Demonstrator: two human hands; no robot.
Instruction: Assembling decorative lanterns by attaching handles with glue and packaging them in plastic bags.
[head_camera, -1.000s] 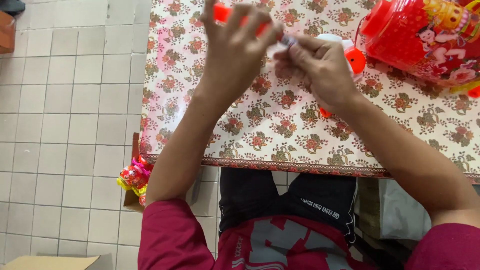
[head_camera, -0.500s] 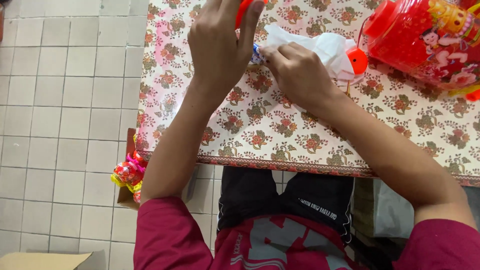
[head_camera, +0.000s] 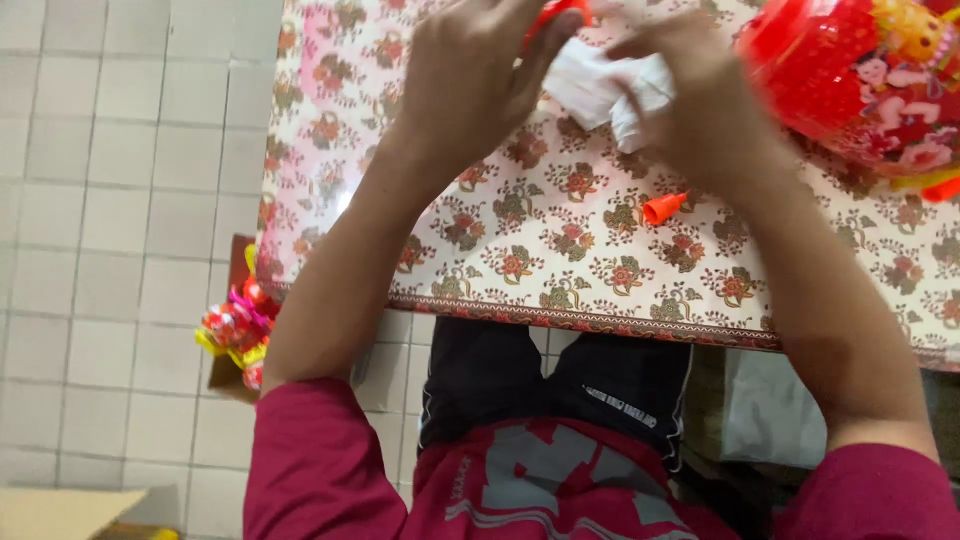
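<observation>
My left hand (head_camera: 470, 80) is raised over the table, its fingers closed around a small red-orange piece (head_camera: 553, 14) at the top edge of the view. My right hand (head_camera: 695, 95) sits close beside it and grips a crumpled white plastic bag (head_camera: 605, 90). Both hands meet at the bag. A small orange cone-shaped cap (head_camera: 663, 208) lies loose on the floral tablecloth (head_camera: 520, 240) just below my right wrist. What the bag holds is hidden.
A big red plastic bag printed with cartoon figures (head_camera: 850, 75) fills the table's top right corner. A bundle of shiny coloured wrappers (head_camera: 235, 335) lies on the tiled floor by the table's left edge. A cardboard box corner (head_camera: 60, 510) shows at bottom left.
Both hands have shifted toward the top of the view and drawn closer together. The white bag is more bunched in my right hand, and the orange cap now lies uncovered on the cloth.
</observation>
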